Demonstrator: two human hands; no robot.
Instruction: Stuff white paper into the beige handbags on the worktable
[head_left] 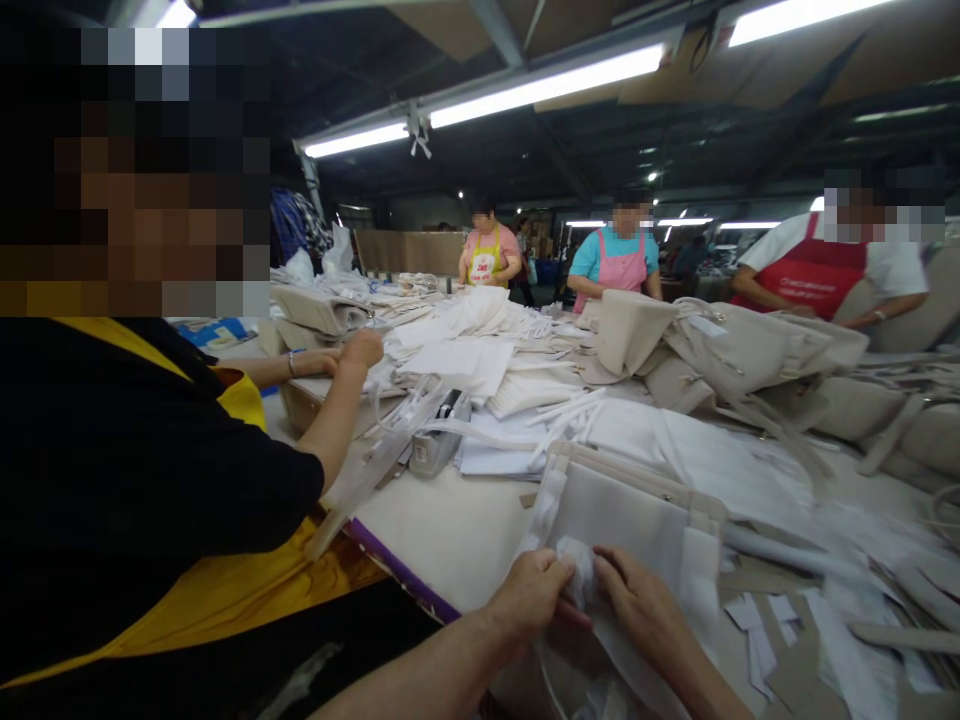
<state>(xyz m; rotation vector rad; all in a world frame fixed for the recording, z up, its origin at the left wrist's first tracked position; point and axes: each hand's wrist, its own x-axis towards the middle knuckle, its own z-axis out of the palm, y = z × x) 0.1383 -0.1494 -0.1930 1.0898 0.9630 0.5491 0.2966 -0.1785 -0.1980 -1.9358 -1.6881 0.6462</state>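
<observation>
A pale beige bag [622, 500] lies on the table in front of me, its top edge trimmed with a zip or binding and small metal fittings. Over its near part, my left hand [532, 590] is closed, thumb and fingers pinching a crumpled piece of thin, translucent white wrapping [576, 565]. My right hand [637, 600] is on the other side of that wrapping, fingers bent and touching it; whether it grips is hard to see. More of the wrapping hangs down between my hands. My right fingertips are partly hidden.
A co-worker in black and yellow [247, 450] stands close on my left, hands on another bag. A grey tape dispenser [439, 440] stands by white paper sheets [457, 365]. Beige bags [735, 350] pile up at the back right; scraps [795, 640] lie at right. Several people work across the table.
</observation>
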